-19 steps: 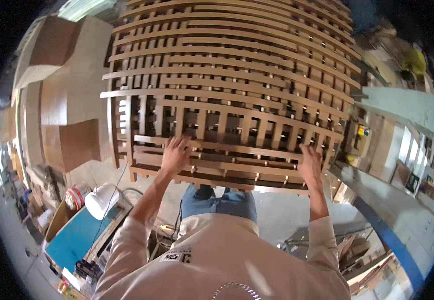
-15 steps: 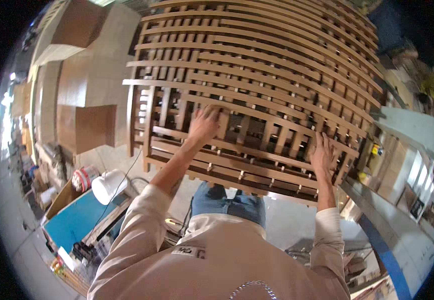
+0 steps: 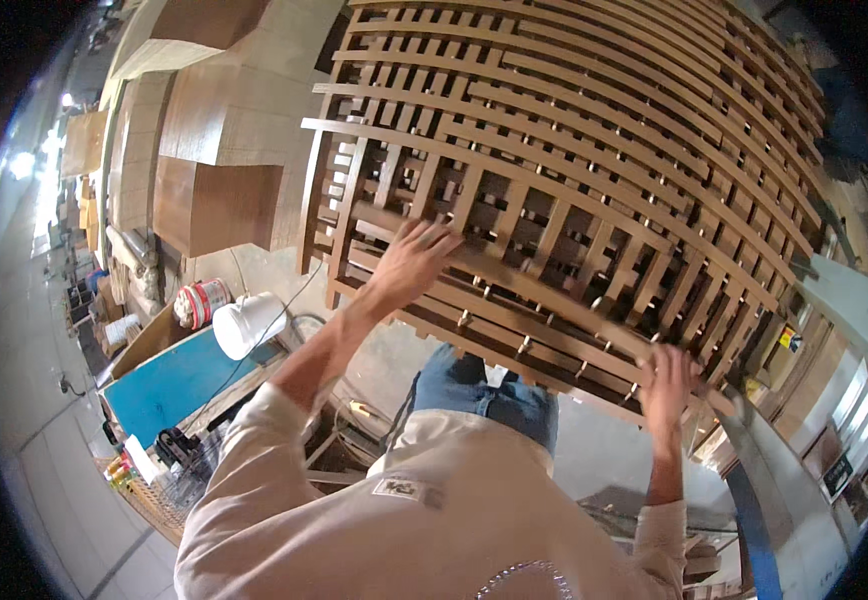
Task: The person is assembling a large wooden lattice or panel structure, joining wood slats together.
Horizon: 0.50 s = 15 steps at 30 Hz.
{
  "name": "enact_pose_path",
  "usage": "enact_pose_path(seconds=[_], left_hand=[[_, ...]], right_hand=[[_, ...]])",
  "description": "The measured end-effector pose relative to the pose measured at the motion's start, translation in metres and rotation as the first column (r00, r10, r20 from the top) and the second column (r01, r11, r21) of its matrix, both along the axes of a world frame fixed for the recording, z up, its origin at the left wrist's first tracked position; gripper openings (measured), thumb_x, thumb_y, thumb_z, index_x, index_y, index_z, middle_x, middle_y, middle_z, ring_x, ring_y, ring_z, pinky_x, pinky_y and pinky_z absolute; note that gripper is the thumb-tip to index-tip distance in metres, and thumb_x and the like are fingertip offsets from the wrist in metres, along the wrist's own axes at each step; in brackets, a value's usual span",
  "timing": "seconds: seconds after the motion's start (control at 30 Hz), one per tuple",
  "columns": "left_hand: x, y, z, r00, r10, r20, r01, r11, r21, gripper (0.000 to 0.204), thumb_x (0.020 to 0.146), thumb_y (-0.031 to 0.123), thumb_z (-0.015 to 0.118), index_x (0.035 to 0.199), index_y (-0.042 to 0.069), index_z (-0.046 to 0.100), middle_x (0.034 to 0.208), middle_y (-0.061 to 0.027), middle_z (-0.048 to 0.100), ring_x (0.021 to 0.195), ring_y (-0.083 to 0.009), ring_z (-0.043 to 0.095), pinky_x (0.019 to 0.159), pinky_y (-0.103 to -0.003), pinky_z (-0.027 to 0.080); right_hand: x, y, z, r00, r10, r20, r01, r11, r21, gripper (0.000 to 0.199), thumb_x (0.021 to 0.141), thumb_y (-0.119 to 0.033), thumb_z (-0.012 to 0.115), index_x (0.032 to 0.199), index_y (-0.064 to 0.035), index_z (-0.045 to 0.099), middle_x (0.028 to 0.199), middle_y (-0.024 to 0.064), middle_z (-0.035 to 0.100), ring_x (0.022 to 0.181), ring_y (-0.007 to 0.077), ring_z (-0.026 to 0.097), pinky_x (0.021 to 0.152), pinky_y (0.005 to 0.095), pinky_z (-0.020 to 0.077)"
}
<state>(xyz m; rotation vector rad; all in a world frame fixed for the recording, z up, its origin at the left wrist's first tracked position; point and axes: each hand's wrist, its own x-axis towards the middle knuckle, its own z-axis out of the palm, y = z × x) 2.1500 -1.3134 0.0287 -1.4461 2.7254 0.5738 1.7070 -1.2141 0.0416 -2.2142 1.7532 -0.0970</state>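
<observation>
A long brown wooden slat (image 3: 544,290) runs slantwise before me, slightly blurred by motion. My left hand (image 3: 416,260) grips it nearer its left end, fingers curled over the top. Toward its other end, my right hand (image 3: 668,380) is closed around it, and the tip sticks out past the fingers. Beneath and beyond lies a big stack of similar slats (image 3: 604,150), layered crosswise like a lattice, with small light pegs showing along several edges. The undersides of both hands and the thumbs are mostly hidden.
On the left stand large wood-faced boxes (image 3: 219,205), a white bucket (image 3: 249,325), a red-and-white tub (image 3: 202,302) and a blue panel (image 3: 179,400). A cable hangs beside the bucket. To the right, a grey surface (image 3: 784,480) with a blue edge runs alongside the stack.
Both hands now hold a slat lifted off the stack's near side; it has come toward me. My right hand has moved lower. The view has shifted, so the stack appears further right.
</observation>
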Motion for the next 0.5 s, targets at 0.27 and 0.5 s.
enact_pose_path(seconds=[0.27,0.5], left_hand=[[0.03,0.105,-0.015,0.993,0.098,-0.065,-0.093,0.993,0.075,0.03,0.076,0.009,0.062,0.105,0.005,0.055,0.111,-0.0104,0.053,0.105,-0.0279,0.049,0.092,-0.042,0.037],[0.034,0.119,-0.024,0.988,0.152,0.033,-0.153,0.987,0.049,0.028,0.079,0.02,0.061,0.103,0.008,0.058,0.108,-0.0102,0.053,0.102,-0.0279,0.049,0.092,-0.043,0.036]], right_hand=[[0.03,0.086,-0.024,0.995,0.025,0.093,-0.027,0.999,0.026,0.03,0.074,-0.015,0.068,0.1,-0.0022,0.059,0.098,0.0116,0.053,0.094,0.03,0.051,0.084,0.0446,0.0367],[0.041,0.083,-0.021,0.996,-0.036,0.077,0.029,0.995,0.094,0.021,0.082,-0.017,0.062,0.099,-0.0041,0.06,0.103,0.0121,0.048,0.096,0.0302,0.048,0.085,0.0449,0.0357]])
